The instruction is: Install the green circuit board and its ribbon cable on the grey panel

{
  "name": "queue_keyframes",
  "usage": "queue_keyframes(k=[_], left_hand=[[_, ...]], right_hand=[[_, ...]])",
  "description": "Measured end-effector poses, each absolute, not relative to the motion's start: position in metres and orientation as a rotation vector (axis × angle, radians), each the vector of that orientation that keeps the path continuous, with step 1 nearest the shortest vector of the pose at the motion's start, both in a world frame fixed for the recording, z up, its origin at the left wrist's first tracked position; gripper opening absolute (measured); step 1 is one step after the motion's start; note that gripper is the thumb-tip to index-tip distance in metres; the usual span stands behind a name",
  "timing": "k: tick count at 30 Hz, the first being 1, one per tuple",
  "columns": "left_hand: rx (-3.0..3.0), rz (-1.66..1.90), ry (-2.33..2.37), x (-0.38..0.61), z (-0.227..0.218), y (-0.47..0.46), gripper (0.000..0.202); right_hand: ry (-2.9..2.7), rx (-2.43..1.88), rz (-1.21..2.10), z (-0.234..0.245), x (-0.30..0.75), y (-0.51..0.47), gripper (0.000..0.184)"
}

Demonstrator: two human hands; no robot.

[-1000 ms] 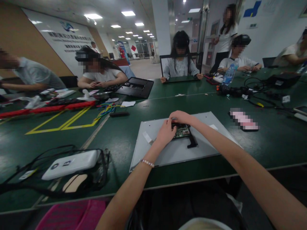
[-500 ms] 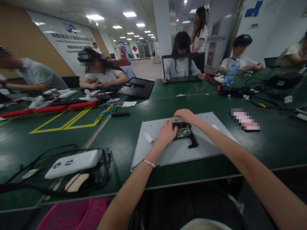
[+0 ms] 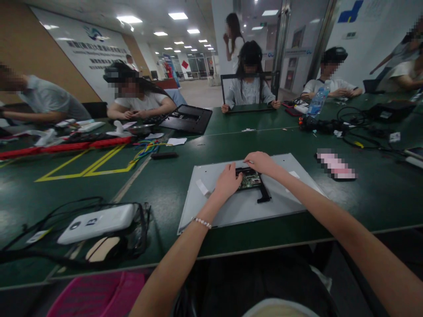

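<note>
On a pale grey panel lies a green circuit board in a black plastic frame, one arm of which sticks out toward me. My left hand grips the frame's left side, thumb over its edge. At the far edge of the board, my right hand is closed in a pinch; whatever lies between its fingertips is too small to make out. A white strip is on the panel left of my left hand.
A pink phone lies to the right. A white device, a mouse and black cables are at the left. A water bottle stands farther back. Across the table several people sit, one holding a thin-framed panel.
My right hand has shifted slightly and its fingers have drawn into a pinch at the board's far edge. My left hand stays on the frame. A standing person behind has moved left.
</note>
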State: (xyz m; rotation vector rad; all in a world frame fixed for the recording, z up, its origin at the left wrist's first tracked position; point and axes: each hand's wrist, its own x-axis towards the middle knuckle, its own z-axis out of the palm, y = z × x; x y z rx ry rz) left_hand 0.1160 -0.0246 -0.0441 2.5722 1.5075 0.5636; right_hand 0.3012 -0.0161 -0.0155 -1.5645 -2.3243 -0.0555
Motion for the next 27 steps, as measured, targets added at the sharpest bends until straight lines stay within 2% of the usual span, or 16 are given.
queue_keyframes(k=[7, 14, 19, 27], left_hand=[[2.579, 0.55, 1.506, 0.116, -0.043, -0.025, 0.043], [2.577, 0.557, 1.494, 0.115, -0.042, -0.026, 0.041], [2.582, 0.554, 1.504, 0.116, -0.041, -0.028, 0.043], [2.648, 0.715, 1.388, 0.117, -0.039, -0.027, 0.039]], right_hand=[[-2.455, -1.62, -0.134, -0.02, 0.273, -0.012, 0.028], [-2.445, -1.58, -0.035, -0.025, 0.276, -0.014, 0.026], [-2.383, -1.522, -0.011, -0.022, 0.295, -0.021, 0.031], [-2.195, -1.631, 0.008, -0.019, 0.368, -0.059, 0.029]])
